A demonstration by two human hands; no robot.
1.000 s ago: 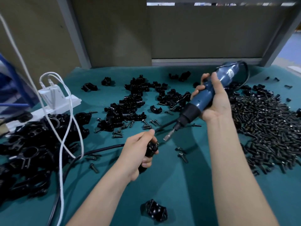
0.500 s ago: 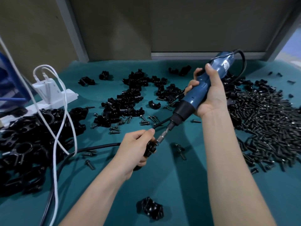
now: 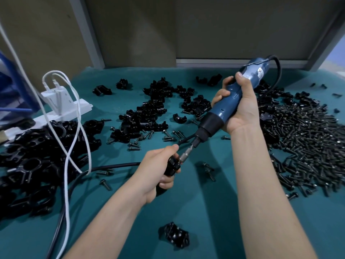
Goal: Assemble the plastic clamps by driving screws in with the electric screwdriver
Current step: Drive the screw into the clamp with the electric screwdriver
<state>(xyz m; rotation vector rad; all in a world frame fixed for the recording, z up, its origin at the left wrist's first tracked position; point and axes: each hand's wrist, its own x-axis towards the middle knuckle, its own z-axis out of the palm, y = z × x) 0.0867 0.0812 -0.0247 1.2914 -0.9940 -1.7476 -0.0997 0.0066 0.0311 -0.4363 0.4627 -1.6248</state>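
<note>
My left hand (image 3: 156, 171) grips a black plastic clamp (image 3: 172, 166) just above the green table, thumb on top. My right hand (image 3: 240, 107) holds the blue electric screwdriver (image 3: 229, 107) tilted down to the left. Its metal bit (image 3: 183, 157) touches the clamp's top right, where a screw seems to sit, though the screw itself is hidden. A big heap of black screws (image 3: 306, 144) lies to the right of my right arm. Loose clamp halves (image 3: 149, 116) are piled at the table's middle back.
A heap of assembled clamps (image 3: 35, 161) fills the left side, with a white power strip (image 3: 56, 109) and white cables (image 3: 74, 128) over it. The screwdriver's black cord (image 3: 112, 167) runs across the table. One clamp (image 3: 176, 237) sits near the front edge. Stray screws (image 3: 209, 170) lie around.
My right hand brought the screwdriver down and left until its bit met the clamp in my left hand. The left hand held almost still.
</note>
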